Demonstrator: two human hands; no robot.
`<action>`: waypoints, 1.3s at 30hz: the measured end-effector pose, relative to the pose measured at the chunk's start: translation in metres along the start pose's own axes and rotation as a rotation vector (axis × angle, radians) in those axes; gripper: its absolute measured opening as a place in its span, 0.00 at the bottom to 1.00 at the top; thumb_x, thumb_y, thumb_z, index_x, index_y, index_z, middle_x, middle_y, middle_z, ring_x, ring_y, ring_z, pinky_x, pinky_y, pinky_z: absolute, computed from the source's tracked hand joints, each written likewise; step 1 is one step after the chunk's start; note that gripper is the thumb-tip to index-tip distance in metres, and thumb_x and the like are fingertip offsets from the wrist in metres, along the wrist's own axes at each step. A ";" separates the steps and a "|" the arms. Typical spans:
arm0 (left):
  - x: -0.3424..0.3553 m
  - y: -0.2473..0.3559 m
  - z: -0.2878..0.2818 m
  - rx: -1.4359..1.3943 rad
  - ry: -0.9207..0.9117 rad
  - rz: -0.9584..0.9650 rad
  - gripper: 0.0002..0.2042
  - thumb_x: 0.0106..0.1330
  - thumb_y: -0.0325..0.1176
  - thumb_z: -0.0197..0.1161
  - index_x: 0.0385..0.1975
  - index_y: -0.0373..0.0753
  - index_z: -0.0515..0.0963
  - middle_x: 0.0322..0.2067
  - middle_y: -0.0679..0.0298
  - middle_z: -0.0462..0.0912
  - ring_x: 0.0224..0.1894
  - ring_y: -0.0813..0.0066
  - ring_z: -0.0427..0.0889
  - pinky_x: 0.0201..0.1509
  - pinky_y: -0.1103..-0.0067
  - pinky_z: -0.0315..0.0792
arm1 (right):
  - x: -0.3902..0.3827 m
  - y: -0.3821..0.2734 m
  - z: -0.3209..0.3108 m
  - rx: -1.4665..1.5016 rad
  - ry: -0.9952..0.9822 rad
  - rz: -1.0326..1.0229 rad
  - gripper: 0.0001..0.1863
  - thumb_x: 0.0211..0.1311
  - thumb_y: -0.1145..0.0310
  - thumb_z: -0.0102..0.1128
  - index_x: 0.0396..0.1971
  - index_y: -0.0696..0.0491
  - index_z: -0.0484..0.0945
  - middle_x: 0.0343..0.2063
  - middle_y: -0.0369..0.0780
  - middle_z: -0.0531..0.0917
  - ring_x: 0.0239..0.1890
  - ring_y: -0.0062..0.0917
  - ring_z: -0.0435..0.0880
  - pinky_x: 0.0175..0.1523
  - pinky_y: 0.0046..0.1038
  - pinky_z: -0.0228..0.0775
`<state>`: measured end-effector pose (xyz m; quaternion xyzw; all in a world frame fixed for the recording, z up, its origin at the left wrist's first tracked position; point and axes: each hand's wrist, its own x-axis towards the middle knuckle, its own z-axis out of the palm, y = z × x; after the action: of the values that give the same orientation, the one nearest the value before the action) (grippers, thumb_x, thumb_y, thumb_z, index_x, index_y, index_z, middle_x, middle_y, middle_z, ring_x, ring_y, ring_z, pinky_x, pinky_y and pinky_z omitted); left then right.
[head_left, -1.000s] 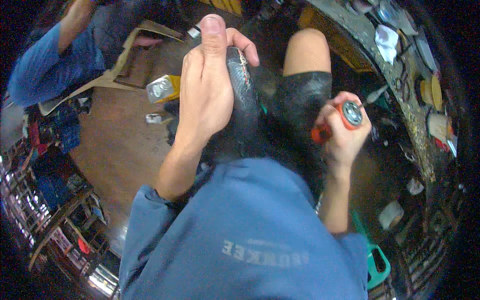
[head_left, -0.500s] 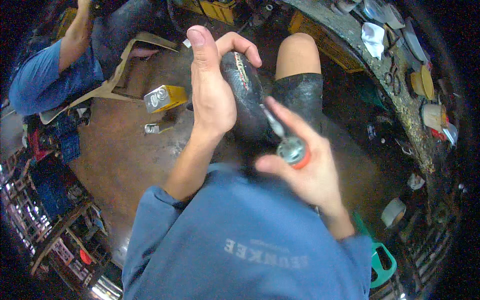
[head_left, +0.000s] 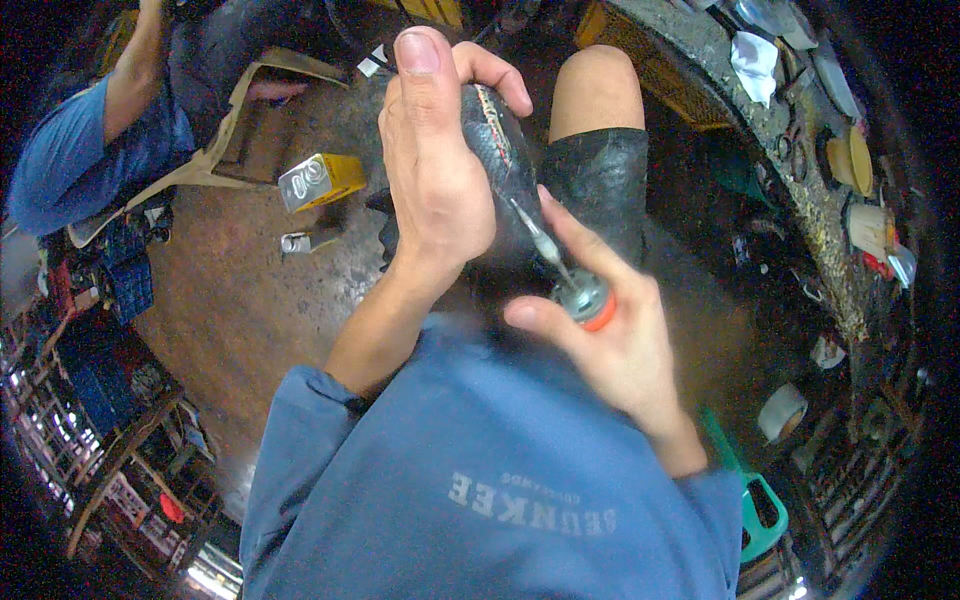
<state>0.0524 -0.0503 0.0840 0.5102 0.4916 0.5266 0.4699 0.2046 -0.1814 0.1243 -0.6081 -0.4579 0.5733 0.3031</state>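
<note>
My left hand curls around a dark, textured, shoe-like piece with pale lettering on its upper part, the thumb standing up along the near side. Its lower end is lost against the black apron-like cloth on my lap. In my right hand is a slim pointed metal tool, awl-like, with a round grey collar and an orange rim at the handle end. Its tip lies over the dark piece; whether it touches cannot be made out. The right index finger stretches along the shaft and the thumb sits apart on the other side.
A yellow and silver tin and a small metal box stand on the floor to the left. Farther left sits another person in a blue sleeve. The cluttered bench runs along the right, with a green stool lower right.
My left hand and the dark piece have shifted slightly up and right. The tool in my right hand now lies more along the piece; the right hand has barely moved.
</note>
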 end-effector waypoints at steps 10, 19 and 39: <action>-0.006 0.004 -0.001 0.093 -0.018 -0.057 0.49 0.78 0.80 0.25 0.31 0.38 0.80 0.30 0.63 0.85 0.35 0.72 0.82 0.42 0.77 0.74 | 0.001 -0.006 0.004 0.038 -0.014 0.032 0.49 0.59 0.64 0.87 0.78 0.60 0.70 0.71 0.47 0.82 0.72 0.25 0.78 0.78 0.32 0.65; -0.008 0.003 0.004 0.050 0.020 -0.071 0.49 0.77 0.81 0.24 0.32 0.37 0.79 0.30 0.61 0.85 0.35 0.69 0.82 0.44 0.75 0.75 | 0.002 0.002 0.010 -0.037 0.077 -0.040 0.48 0.58 0.55 0.88 0.79 0.46 0.74 0.40 0.44 0.90 0.41 0.19 0.85 0.53 0.31 0.80; 0.027 0.023 -0.015 -0.052 -0.155 -0.417 0.50 0.79 0.78 0.21 0.24 0.38 0.79 0.24 0.65 0.81 0.30 0.72 0.78 0.42 0.78 0.70 | 0.013 0.008 -0.024 0.081 0.109 -0.059 0.35 0.58 0.55 0.87 0.62 0.56 0.84 0.34 0.29 0.83 0.33 0.14 0.78 0.40 0.20 0.68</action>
<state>0.0370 -0.0256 0.1094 0.4241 0.5350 0.3898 0.6180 0.2288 -0.1695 0.1157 -0.6120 -0.4350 0.5480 0.3688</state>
